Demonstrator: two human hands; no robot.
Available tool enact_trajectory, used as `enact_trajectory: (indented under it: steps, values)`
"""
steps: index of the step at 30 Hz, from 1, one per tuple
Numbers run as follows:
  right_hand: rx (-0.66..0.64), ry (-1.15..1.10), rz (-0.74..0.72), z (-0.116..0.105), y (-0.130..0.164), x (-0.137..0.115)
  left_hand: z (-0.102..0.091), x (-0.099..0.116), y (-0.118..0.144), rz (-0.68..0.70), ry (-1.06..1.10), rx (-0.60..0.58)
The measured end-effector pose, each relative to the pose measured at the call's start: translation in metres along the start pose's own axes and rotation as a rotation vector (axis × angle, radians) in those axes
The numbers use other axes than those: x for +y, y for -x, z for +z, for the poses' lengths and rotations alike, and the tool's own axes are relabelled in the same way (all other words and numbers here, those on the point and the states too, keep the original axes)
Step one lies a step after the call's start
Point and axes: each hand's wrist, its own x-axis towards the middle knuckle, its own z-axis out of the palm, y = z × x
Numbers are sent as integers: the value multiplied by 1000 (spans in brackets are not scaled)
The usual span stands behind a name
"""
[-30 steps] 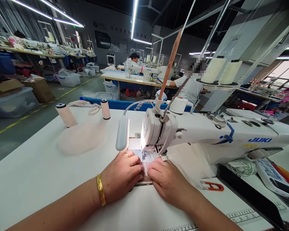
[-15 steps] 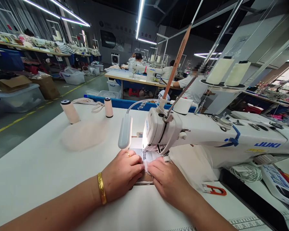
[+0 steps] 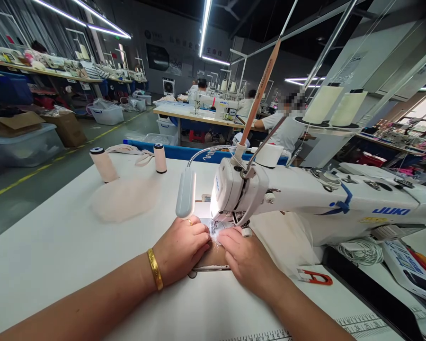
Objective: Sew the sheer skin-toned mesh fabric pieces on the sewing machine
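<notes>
My left hand (image 3: 182, 247) and right hand (image 3: 246, 258) lie flat, fingers pressed down on a small tan fabric piece (image 3: 210, 258) on the white table (image 3: 57, 255). It lies between both hands, directly before the presser foot (image 3: 218, 228) of the Juki sewing machine (image 3: 305, 199), its leading edge under my fingertips. Both hands sit equally near. The fabric looks thin and pale, its long axis running towards the needle.

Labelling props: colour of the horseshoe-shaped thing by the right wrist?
Red horseshoe-shaped thing, head view.
</notes>
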Motion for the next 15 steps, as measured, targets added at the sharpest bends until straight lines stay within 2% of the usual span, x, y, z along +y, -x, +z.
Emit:
enact_trajectory:
  steps: [8,11,15]
  values:
    - [12,26,53,7,-2,4,0,-4,-2,-82,16,-53]
    - [33,46,64,9,-3,5,1,-12,-6,-224,124,-78]
    - [45,42,80,9,-3,6,10,-33,-22,-453,191,-32]
